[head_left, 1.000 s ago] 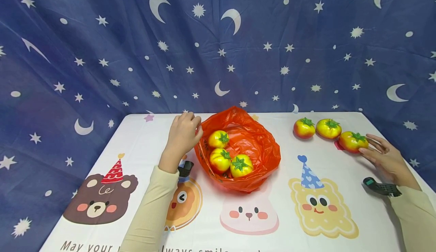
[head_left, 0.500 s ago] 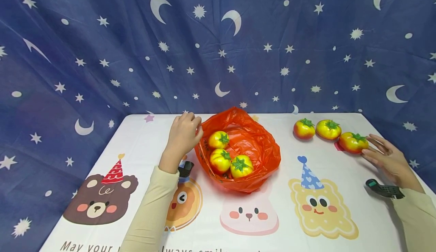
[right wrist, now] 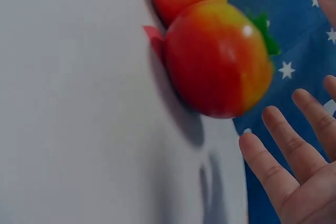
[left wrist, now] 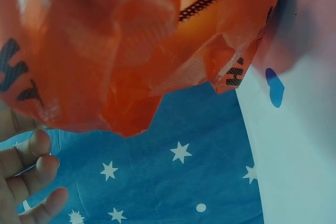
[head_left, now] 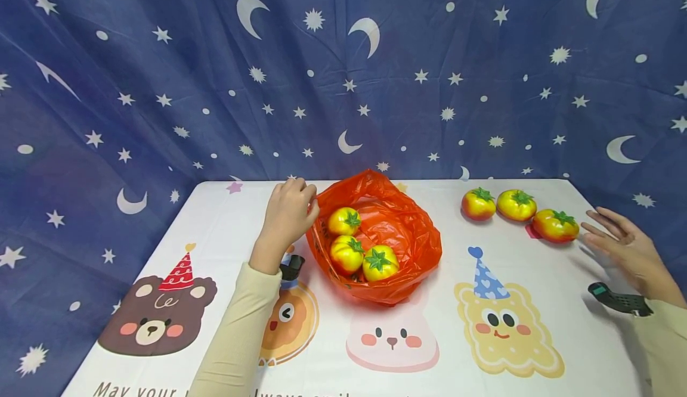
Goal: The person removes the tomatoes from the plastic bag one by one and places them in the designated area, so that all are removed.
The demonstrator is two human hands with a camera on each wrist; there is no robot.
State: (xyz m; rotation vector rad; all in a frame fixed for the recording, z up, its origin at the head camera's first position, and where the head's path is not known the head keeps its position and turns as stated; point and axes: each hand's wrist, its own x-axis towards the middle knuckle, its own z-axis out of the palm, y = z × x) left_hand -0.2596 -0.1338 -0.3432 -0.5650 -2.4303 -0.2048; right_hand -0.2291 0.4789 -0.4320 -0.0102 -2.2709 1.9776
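Two hands at work on a white tabletop (head_left: 526, 257). At centre stands the red plastic bag (head_left: 369, 185), its mouth open; three tomatoes (head_left: 380, 263) lie inside, grouped toward its left and near walls. The left hand (head_left: 288, 206) is at the bag's left rim, its fingers curled and apparently pinching the plastic, though the thumb's contact is hidden. At far right, three more tomatoes (head_left: 516, 205) form a row. The right hand (head_left: 630, 248) is just beside the rightmost tomato (head_left: 556, 226), not touching it, fingers spread and holding nothing. Judged by count, the work appears about midway: three tomatoes are in the bag, three remain outside, and none is in hand.
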